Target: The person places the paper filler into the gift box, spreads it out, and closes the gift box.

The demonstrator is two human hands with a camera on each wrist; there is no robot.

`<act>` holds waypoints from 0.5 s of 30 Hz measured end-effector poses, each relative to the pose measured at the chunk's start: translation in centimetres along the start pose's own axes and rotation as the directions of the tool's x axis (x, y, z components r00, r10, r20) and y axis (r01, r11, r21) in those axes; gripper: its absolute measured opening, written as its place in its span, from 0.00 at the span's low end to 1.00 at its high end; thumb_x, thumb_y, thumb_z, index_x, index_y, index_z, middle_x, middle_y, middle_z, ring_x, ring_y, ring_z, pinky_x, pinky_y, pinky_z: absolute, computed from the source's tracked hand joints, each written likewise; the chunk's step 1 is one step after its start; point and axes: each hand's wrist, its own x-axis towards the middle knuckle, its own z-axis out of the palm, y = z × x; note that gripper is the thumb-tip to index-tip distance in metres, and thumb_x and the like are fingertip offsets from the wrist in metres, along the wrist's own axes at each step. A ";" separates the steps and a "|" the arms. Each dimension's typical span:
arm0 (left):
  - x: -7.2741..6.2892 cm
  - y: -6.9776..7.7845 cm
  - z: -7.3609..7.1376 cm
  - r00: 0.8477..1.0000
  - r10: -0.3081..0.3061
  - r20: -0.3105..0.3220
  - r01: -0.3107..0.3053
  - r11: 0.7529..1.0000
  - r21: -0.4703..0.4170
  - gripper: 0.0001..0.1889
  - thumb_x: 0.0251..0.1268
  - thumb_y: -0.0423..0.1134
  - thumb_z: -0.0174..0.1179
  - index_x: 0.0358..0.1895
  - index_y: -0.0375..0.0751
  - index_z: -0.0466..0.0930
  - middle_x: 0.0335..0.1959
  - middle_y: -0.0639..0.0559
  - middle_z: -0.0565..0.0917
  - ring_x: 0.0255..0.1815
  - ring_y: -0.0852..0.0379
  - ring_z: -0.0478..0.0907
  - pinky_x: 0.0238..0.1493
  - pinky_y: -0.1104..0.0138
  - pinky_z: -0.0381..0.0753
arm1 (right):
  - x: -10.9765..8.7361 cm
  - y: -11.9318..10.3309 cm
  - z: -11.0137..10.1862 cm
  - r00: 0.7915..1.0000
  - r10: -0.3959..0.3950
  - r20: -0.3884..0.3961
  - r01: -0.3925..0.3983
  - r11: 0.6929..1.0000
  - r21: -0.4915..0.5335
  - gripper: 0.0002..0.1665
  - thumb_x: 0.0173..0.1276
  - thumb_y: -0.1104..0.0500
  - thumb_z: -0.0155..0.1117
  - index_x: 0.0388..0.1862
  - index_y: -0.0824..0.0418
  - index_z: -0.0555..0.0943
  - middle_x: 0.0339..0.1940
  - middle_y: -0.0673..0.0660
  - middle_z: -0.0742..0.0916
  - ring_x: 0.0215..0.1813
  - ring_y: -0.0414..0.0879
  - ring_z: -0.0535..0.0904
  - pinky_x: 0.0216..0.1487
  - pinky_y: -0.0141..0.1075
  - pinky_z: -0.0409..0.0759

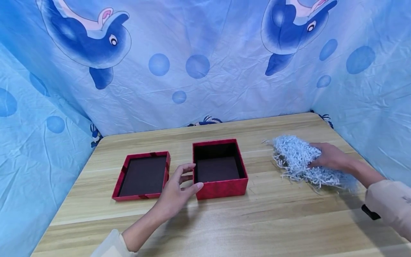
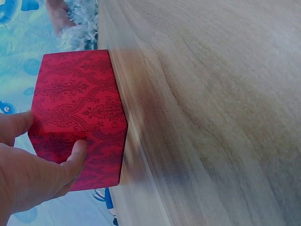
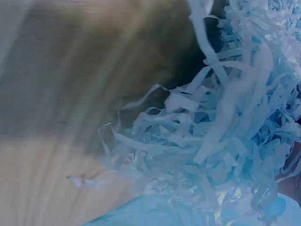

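Head view: we see a person's left hand (image 1: 176, 192) touching the near left corner of an uncovered red box (image 1: 221, 189), which sits just right of that hand. The thumb and fingers are apart, the thumb at the front and the fingertips at the side. We think they rest there to stop the box from sliding. A shallow red lid (image 1: 144, 176) lies to the left of the same hand, dark inside facing up, maybe there to be out of the way. The right hand (image 1: 330, 156) is tucked into a fluffy heap of pale blue paper strips (image 1: 298, 153). Its fingers are hidden in the fluff, so we cannot tell if they pinch it. Everything is on a pale wooden bench (image 1: 273, 221) with streaky lines. Past both hands hangs a wrinkly blue cloth (image 1: 224, 100) with dolphins (image 1: 112, 39) on it.

Left wrist view: we see swirly dark patterns on the red box, right by the hand. The thumb is on the front and a finger is at the edge. Beyond the box we spot some paper strips.

Right wrist view: curly paper strips are close by the hand, with a shadow on the bench beside them. We cannot see the fingertips here.
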 end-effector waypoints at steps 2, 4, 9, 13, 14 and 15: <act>0.0 0.0 0.0 1.000 -0.001 0.001 0.001 1.000 -0.001 0.32 0.58 0.42 0.69 0.65 0.59 0.66 0.67 0.56 0.68 0.63 0.51 0.71 0.59 0.51 0.75 | 0.0 -0.2 -0.5 1.000 0.003 -0.003 -0.003 1.000 0.016 0.61 0.52 0.51 0.76 0.71 0.80 0.51 0.67 0.83 0.60 0.64 0.79 0.57 0.59 0.67 0.65; 0.0 0.0 0.0 1.000 -0.004 0.003 0.004 1.000 -0.005 0.32 0.58 0.42 0.69 0.65 0.59 0.65 0.67 0.55 0.67 0.64 0.51 0.70 0.60 0.51 0.75 | 0.0 -0.4 -1.0 1.000 0.002 -0.002 -0.002 0.999 0.032 0.62 0.53 0.51 0.75 0.71 0.79 0.49 0.68 0.83 0.58 0.65 0.79 0.54 0.60 0.67 0.63; 0.1 0.1 0.0 1.000 -0.005 0.005 0.005 1.000 -0.008 0.32 0.59 0.42 0.68 0.65 0.59 0.65 0.68 0.54 0.67 0.64 0.50 0.70 0.60 0.51 0.75 | 0.0 -1.1 -1.7 1.000 -0.010 0.000 0.010 0.999 0.050 0.62 0.54 0.51 0.75 0.72 0.78 0.48 0.69 0.82 0.56 0.67 0.79 0.51 0.61 0.68 0.60; 0.2 0.2 0.0 1.000 -0.002 0.002 0.002 1.000 -0.002 0.32 0.59 0.41 0.69 0.65 0.59 0.65 0.68 0.54 0.67 0.64 0.50 0.71 0.59 0.51 0.75 | 0.0 -1.9 -2.1 0.999 -0.035 -0.020 0.036 0.998 0.045 0.61 0.53 0.52 0.75 0.73 0.77 0.49 0.69 0.81 0.58 0.67 0.78 0.52 0.62 0.68 0.59; 0.2 0.2 0.0 1.000 -0.001 0.001 0.001 1.000 0.000 0.32 0.59 0.41 0.69 0.65 0.59 0.66 0.68 0.54 0.67 0.63 0.50 0.71 0.59 0.52 0.75 | 0.0 -2.2 -2.2 0.999 -0.041 -0.025 0.042 0.998 0.044 0.61 0.53 0.52 0.75 0.73 0.77 0.50 0.69 0.81 0.59 0.67 0.78 0.52 0.62 0.68 0.60; 0.2 0.2 0.0 1.000 -0.001 0.001 0.001 1.000 0.001 0.32 0.59 0.41 0.69 0.65 0.59 0.65 0.68 0.54 0.67 0.63 0.50 0.71 0.59 0.52 0.75 | 0.1 -2.4 -2.3 0.999 -0.044 -0.031 0.045 0.998 0.040 0.61 0.53 0.52 0.76 0.73 0.76 0.50 0.69 0.81 0.59 0.67 0.78 0.53 0.62 0.67 0.60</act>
